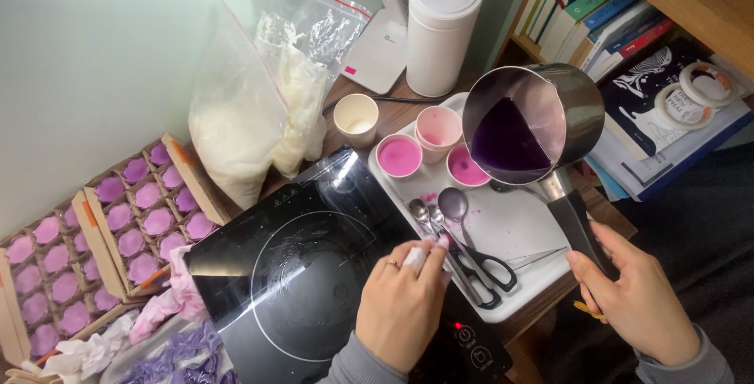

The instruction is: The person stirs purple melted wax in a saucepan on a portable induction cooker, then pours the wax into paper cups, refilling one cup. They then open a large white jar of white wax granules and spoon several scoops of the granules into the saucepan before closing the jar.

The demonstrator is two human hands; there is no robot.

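The right hand, at the lower right of the frame, grips the dark handle of a steel saucepan and holds it tilted above the upper right corner of a white tray; dark purple liquid pools against the pan's lower wall. The left hand, at lower centre, pinches a small white wad between its fingers at the tray's left edge, over the front right part of a black induction hob.

Just under the pan's lip stand three cups of pink wax, close together, with little room between them. Spoons and scissors lie on the tray beside the left hand, taking up its near left part; the tray's right middle lies bare.

Bags of white flakes lean on the wall at upper centre. Cartons of purple moulded pieces fill the left. Books crowd the upper right.

The pan hides a bit of the tray's far corner, and the lower frame edge cuts off both wrists.
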